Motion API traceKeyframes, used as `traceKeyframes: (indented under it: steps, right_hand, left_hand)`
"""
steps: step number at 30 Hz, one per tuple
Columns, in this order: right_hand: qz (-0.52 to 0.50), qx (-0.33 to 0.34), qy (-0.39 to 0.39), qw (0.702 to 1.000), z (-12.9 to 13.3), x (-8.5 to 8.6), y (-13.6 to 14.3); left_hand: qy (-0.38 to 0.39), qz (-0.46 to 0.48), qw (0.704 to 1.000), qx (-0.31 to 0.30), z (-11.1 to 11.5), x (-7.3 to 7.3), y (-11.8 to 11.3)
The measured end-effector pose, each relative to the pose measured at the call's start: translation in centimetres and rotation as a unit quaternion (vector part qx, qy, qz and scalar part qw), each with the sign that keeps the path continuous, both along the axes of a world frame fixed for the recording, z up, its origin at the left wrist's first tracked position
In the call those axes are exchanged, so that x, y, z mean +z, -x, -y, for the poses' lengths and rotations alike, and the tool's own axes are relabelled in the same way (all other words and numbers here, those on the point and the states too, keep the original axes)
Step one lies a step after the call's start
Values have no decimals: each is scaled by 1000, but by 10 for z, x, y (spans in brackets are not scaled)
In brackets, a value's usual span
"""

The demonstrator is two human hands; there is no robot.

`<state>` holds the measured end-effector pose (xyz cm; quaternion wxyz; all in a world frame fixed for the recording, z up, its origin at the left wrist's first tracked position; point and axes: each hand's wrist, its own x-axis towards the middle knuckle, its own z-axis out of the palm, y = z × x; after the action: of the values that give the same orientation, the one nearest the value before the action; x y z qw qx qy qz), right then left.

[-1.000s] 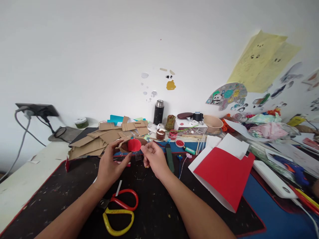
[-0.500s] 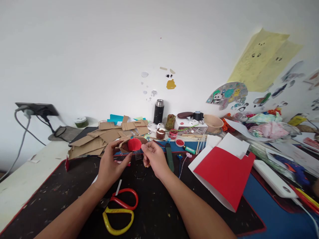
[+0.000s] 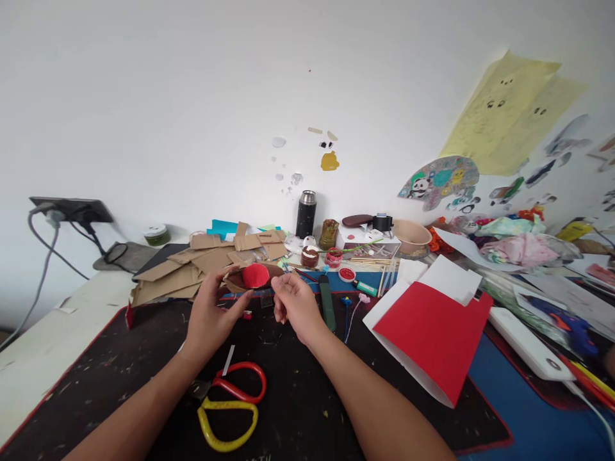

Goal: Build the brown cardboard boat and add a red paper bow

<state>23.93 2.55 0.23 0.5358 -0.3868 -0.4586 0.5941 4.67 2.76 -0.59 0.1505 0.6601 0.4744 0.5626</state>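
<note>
Between my hands is a small brown cardboard piece [image 3: 273,271] with a ridged red patch [image 3: 255,276] at its middle. My left hand [image 3: 210,317] holds its left end, thumb below and fingers behind. At its right end, my right hand [image 3: 298,307] has thumb and forefinger pinched on the brown edge, the other fingers curled. Below my hands, scissors with one red and one yellow handle [image 3: 228,426] lie on the black mat [image 3: 298,397], their blades partly hidden by my left forearm. A narrow white strip [image 3: 229,360] lies against the red handle.
Cardboard scraps [image 3: 168,275] are piled at the back left. A black bottle [image 3: 306,216], small paint jars [image 3: 334,257] and a green-handled tool [image 3: 327,304] lie beyond my hands. Red paper [image 3: 432,333] rests at the right, near a white power strip [image 3: 528,346].
The brown piece has turned slightly, so more of its brown surface and the red patch faces up. My left fingers have shifted a little on it; my right hand has barely moved.
</note>
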Motion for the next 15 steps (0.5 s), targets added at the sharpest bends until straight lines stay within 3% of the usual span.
traceKeyframes:
  steps: [7,15]
  right_hand:
    - [-20,-36,-16,999,0,3,-2]
    - [-11,-42,-12,999,1,2,-2]
  left_hand:
    - [65,161,985,-5,-5,0,3]
    - [54,186,981,28,-6,4,9]
